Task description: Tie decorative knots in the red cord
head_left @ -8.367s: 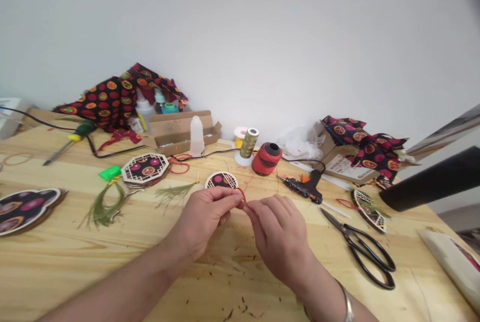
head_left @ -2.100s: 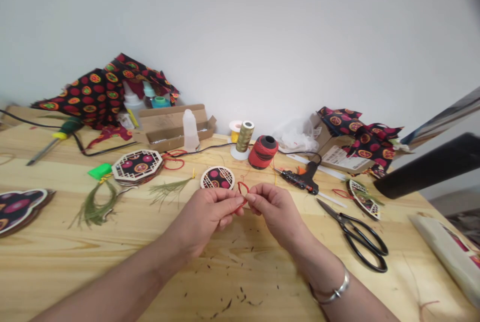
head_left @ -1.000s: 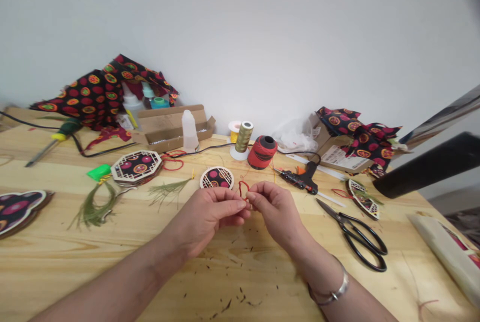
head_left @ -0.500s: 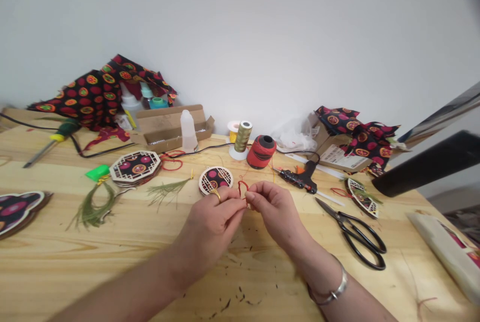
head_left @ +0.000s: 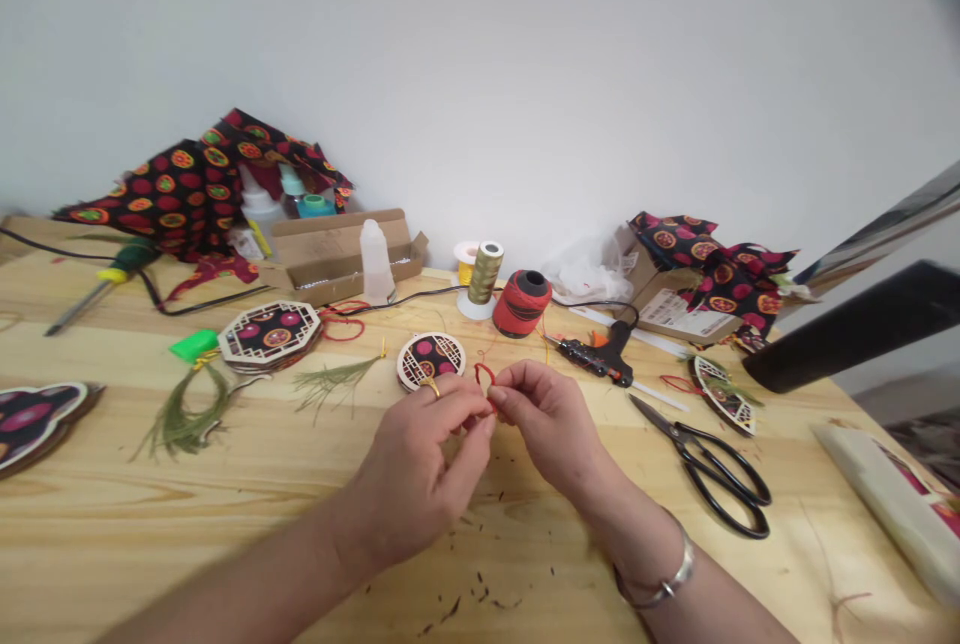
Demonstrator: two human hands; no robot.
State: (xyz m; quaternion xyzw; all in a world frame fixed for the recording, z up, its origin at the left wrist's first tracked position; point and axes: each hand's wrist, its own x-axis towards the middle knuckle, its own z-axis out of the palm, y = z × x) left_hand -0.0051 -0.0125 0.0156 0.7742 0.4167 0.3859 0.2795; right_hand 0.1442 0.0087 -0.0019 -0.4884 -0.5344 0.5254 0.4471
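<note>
A thin red cord (head_left: 484, 371) makes a small loop above my fingertips at the middle of the table. My right hand (head_left: 544, 419) pinches it between thumb and forefinger. My left hand (head_left: 431, 454) meets it from the other side, thumb and fingers closed together at the cord's lower part; the exact grip is partly hidden by the fingers. Just behind my left hand lies a round wooden-framed ornament (head_left: 430, 360) with patterned dark fabric. A red thread spool (head_left: 523, 304) stands behind my right hand.
Black-handled scissors (head_left: 724, 474) and a glue gun (head_left: 600, 356) lie to the right. To the left are an octagonal ornament (head_left: 271, 336), green tassels (head_left: 191, 409) and a screwdriver (head_left: 105, 282). A small open box (head_left: 330, 259) and plastic bottle (head_left: 376, 264) stand behind. Dark scraps (head_left: 451, 610) dot the front.
My left thumb and fingers have shifted at the cord, with the thumb dropping lower and a gap appearing between it and the forefinger. My right hand keeps its pinch almost in place.
</note>
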